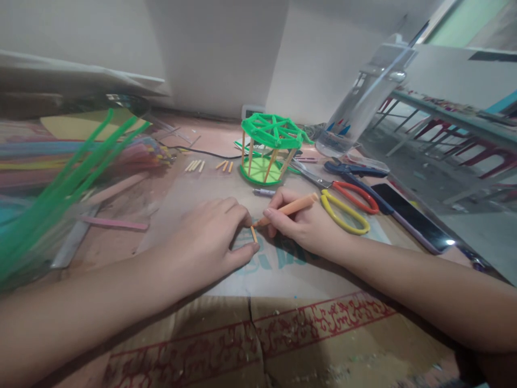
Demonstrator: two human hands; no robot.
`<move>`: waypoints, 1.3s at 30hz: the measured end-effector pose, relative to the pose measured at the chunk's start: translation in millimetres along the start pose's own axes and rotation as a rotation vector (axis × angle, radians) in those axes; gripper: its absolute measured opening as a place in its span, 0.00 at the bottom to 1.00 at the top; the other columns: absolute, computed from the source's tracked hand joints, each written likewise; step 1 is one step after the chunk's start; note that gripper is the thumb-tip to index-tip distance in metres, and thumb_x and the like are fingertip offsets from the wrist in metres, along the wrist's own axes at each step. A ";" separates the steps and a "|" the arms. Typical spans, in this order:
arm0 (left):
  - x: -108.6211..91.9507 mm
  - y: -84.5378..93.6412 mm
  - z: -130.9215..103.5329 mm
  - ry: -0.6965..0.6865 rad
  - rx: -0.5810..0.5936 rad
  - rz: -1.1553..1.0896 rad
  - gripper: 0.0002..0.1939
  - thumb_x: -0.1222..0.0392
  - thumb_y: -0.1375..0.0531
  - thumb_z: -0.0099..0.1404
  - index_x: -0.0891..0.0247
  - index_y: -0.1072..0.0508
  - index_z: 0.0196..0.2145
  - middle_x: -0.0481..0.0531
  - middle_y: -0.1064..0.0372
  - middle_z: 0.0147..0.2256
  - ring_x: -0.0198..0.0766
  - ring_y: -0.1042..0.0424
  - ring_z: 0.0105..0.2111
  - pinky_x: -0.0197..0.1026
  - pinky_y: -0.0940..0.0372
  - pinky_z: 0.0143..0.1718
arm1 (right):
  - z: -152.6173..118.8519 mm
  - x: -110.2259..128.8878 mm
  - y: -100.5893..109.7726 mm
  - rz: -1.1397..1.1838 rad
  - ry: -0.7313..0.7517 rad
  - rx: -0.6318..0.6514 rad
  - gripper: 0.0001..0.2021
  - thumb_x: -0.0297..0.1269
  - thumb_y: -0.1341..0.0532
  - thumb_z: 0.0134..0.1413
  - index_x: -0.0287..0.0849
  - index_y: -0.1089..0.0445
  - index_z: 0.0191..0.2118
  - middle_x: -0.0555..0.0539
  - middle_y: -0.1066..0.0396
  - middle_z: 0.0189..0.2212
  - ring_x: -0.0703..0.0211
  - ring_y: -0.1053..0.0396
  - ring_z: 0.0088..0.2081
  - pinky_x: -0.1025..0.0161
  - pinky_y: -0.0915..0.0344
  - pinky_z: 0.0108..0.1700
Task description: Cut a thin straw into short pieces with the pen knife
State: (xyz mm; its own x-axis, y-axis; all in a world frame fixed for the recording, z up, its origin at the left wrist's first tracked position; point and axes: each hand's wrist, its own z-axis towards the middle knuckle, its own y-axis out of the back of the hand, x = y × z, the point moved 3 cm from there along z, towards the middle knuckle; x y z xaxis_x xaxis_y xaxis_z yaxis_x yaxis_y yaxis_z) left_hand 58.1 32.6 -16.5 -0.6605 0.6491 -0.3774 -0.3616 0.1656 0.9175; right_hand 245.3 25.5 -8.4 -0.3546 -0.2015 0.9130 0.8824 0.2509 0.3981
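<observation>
My right hand [297,218] is closed around an orange marker pen [297,206], its tip pointing left and down. The tip meets the upper end of a short orange stick [254,235]. That stick is pinched between the thumb and forefinger of my left hand [220,231], just above a sheet of white paper [226,283] with blurry teal marks. Behind the hands stands a small round frame [272,131] with a green spoked top, orange posts and a green base. Left of it lie several orange sticks [224,166] and several pale sticks [195,166].
Red-and-yellow-handled scissors [351,196], blue-handled pliers [355,171] and a phone [412,215] lie at the right. A clear bottle [359,102] stands behind them. Green pipe cleaners [76,188] rise at the left, over a bundle of coloured ones. Cardboard [202,345] covers the near edge.
</observation>
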 end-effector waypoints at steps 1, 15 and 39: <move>0.3 0.1 -0.6 -0.001 -0.003 0.000 0.09 0.52 0.38 0.67 0.60 0.28 0.39 0.55 0.27 0.39 0.55 0.26 0.44 0.55 0.33 0.45 | 0.0 -0.3 -0.1 0.002 0.004 0.003 0.15 0.45 0.32 0.63 0.45 0.35 0.32 0.53 0.27 0.22 0.60 0.27 0.26 0.63 0.34 0.32; -0.5 1.3 -0.3 0.025 0.021 0.036 0.08 0.53 0.37 0.64 0.59 0.29 0.37 0.55 0.27 0.38 0.53 0.27 0.42 0.54 0.33 0.43 | 0.3 -1.9 -0.3 -0.035 0.000 0.028 0.14 0.46 0.34 0.65 0.46 0.35 0.33 0.51 0.24 0.23 0.59 0.26 0.26 0.62 0.33 0.32; 0.0 2.3 0.3 0.016 -0.006 0.022 0.09 0.53 0.35 0.62 0.58 0.28 0.36 0.54 0.26 0.36 0.50 0.26 0.39 0.51 0.33 0.40 | -3.5 -1.0 -1.2 0.030 -0.079 0.090 0.16 0.46 0.31 0.61 0.46 0.36 0.30 0.53 0.25 0.21 0.61 0.26 0.25 0.65 0.33 0.29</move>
State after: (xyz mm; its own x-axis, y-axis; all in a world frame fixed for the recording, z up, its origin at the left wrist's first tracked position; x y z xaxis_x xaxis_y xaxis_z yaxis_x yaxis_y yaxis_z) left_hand 57.5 33.2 -14.3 -0.6789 0.6402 -0.3595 -0.3510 0.1471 0.9248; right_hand 245.6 22.1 -10.2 -0.3548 -0.1183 0.9274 0.8628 0.3407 0.3735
